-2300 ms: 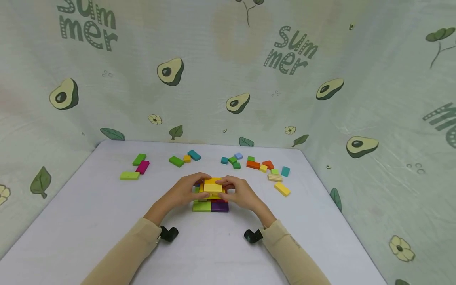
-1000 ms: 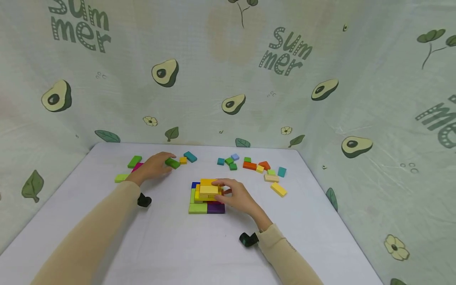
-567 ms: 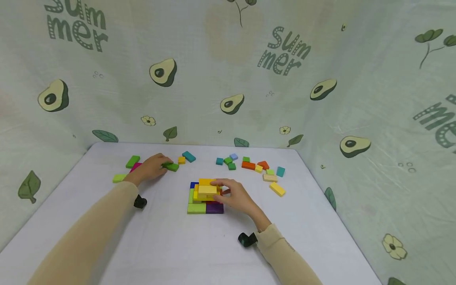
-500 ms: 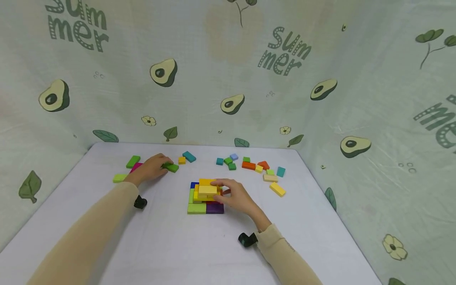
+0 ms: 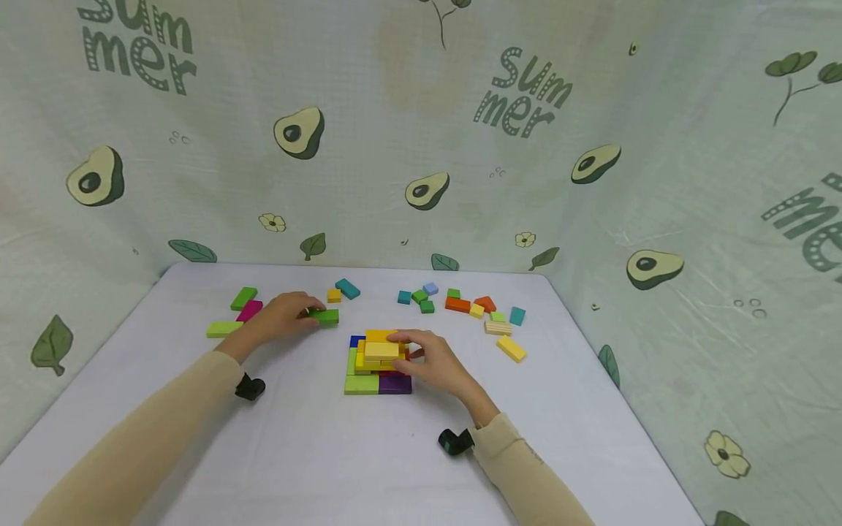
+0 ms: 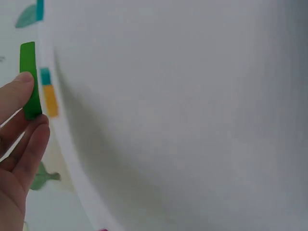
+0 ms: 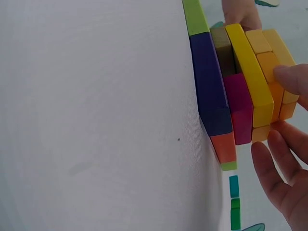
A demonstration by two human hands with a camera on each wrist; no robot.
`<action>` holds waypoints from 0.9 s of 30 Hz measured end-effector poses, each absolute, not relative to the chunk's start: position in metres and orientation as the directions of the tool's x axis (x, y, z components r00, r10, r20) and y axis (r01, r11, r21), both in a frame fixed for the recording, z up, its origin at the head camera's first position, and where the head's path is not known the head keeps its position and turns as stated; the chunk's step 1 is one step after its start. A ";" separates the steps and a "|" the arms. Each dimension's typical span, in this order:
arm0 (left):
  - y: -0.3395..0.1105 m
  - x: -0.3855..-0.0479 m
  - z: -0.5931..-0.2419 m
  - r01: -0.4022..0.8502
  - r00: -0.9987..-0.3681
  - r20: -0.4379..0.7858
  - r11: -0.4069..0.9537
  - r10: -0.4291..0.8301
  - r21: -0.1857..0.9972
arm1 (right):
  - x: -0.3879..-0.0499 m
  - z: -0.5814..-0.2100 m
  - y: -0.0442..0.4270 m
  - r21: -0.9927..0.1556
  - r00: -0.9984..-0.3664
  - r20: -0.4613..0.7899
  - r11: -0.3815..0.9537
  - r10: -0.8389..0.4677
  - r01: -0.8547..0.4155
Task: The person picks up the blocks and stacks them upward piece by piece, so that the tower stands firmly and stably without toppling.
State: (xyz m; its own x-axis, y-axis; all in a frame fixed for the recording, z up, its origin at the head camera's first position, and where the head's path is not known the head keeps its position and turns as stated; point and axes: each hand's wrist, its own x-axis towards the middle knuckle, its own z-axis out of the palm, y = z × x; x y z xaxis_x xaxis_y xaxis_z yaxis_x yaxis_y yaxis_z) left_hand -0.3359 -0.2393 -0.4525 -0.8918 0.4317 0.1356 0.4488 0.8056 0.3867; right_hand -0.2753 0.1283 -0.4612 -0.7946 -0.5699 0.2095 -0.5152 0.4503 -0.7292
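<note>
My left hand [image 5: 289, 315] pinches a green rectangular block [image 5: 327, 318] left of the stack, just above the tabletop. In the left wrist view the same block [image 6: 28, 55] sits between thumb and fingers. At the middle of the table stands a layered stack of coloured blocks [image 5: 362, 385], lime and purple along its near bottom edge, with yellow layers above. On top lies a pale yellow block [image 5: 382, 351]. My right hand [image 5: 437, 363] holds the upper yellow layers from the right, thumb in front and fingers behind. The right wrist view shows the thumb against an orange-yellow block [image 7: 267, 65].
Behind lie a small orange block [image 5: 334, 296] and a teal block [image 5: 347, 288]. Green, magenta [image 5: 249, 311] and lime blocks lie at the left. Several small loose blocks spread at the back right, among them a red block [image 5: 457, 305] and a yellow block [image 5: 511, 348].
My left hand has left the stack, gone to the back left and taken hold of the green block. It has now brought it slightly nearer and right. The right hand stays at the stack.
</note>
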 end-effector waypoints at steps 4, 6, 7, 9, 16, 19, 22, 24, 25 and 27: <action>-0.224 -0.323 -0.441 0.477 -0.878 0.189 0.778 0.439 0.409 | -0.275 -0.461 0.128 -0.721 -0.797 0.206 0.463 -0.568 -0.516; -0.215 -0.316 -0.434 0.496 -0.868 0.221 0.764 0.444 0.414 | -0.275 -0.461 0.128 -0.719 -0.797 0.205 0.466 -0.568 -0.516; -0.210 -0.313 -0.430 0.506 -0.863 0.235 0.755 0.448 0.418 | -0.275 -0.461 0.127 -0.719 -0.798 0.206 0.466 -0.567 -0.516; -0.199 -0.307 -0.425 0.521 -0.853 0.253 0.745 0.456 0.417 | -0.275 -0.461 0.128 -0.723 -0.797 0.209 0.460 -0.567 -0.516; -0.171 -0.293 -0.418 0.585 -0.810 0.275 0.690 0.518 0.426 | -0.275 -0.461 0.130 -0.758 -0.800 0.223 0.417 -0.557 -0.502; -0.164 -0.292 -0.419 0.589 -0.807 0.269 0.681 0.526 0.435 | -0.275 -0.462 0.130 -0.766 -0.795 0.229 0.399 -0.562 -0.504; -0.159 -0.292 -0.421 0.596 -0.801 0.268 0.672 0.535 0.441 | -0.275 -0.462 0.129 -0.767 -0.790 0.237 0.391 -0.565 -0.509; -0.156 -0.292 -0.422 0.607 -0.793 0.278 0.662 0.542 0.440 | -0.275 -0.462 0.129 -0.764 -0.788 0.243 0.389 -0.566 -0.515; -0.154 -0.292 -0.422 0.609 -0.791 0.280 0.658 0.544 0.442 | -0.275 -0.462 0.129 -0.762 -0.787 0.245 0.389 -0.566 -0.517; -0.151 -0.292 -0.423 0.616 -0.785 0.286 0.648 0.549 0.448 | -0.276 -0.462 0.129 -0.760 -0.786 0.245 0.391 -0.567 -0.519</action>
State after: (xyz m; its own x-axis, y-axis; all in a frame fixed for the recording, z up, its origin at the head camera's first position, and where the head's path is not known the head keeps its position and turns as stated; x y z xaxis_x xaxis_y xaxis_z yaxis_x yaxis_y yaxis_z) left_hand -0.2916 -0.1515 -0.4227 -0.7855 0.5489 0.2859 0.6159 0.6479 0.4482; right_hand -0.2755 0.1285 -0.4617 -0.7862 -0.5673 0.2450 -0.5189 0.3907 -0.7603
